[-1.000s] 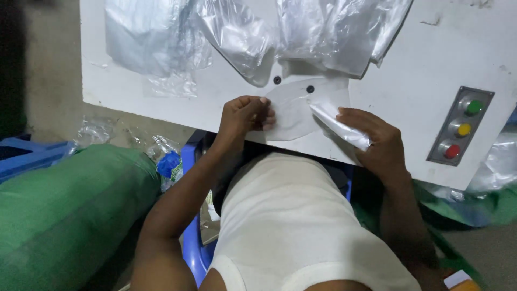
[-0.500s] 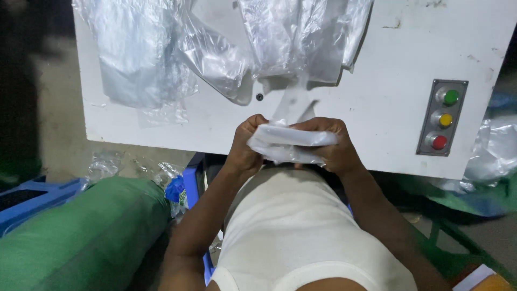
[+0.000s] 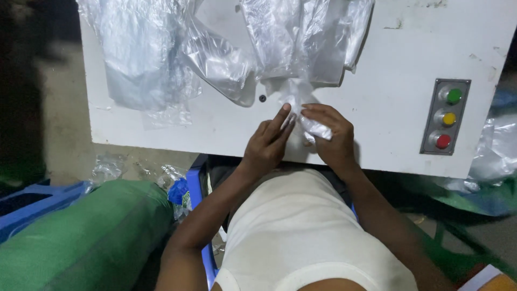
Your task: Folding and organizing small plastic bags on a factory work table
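My left hand [image 3: 267, 141] and my right hand [image 3: 329, 136] meet at the near edge of a white table [image 3: 388, 70]. Between them is a small folded clear plastic bag [image 3: 301, 110]. My right hand grips its lower end, fingers curled over it. The fingers of my left hand lie straight, pressing on the bag from the left. Just behind the bag a heap of clear plastic bags [image 3: 301, 37] hangs over the table top, and a small dark hole [image 3: 262, 98] shows in the surface to the left.
A grey panel with green, yellow and red buttons [image 3: 446, 118] sits on the table at the right. More clear plastic sheets [image 3: 145, 59] lie at the left. A green sack [image 3: 81, 231] and blue crates [image 3: 32, 202] stand on the floor at my left; crumpled plastic [image 3: 498, 151] lies at the right.
Both hands have moved the folded bag forward from the table's near edge onto the top. The bag is now more tightly folded, and my left fingers have straightened onto it.
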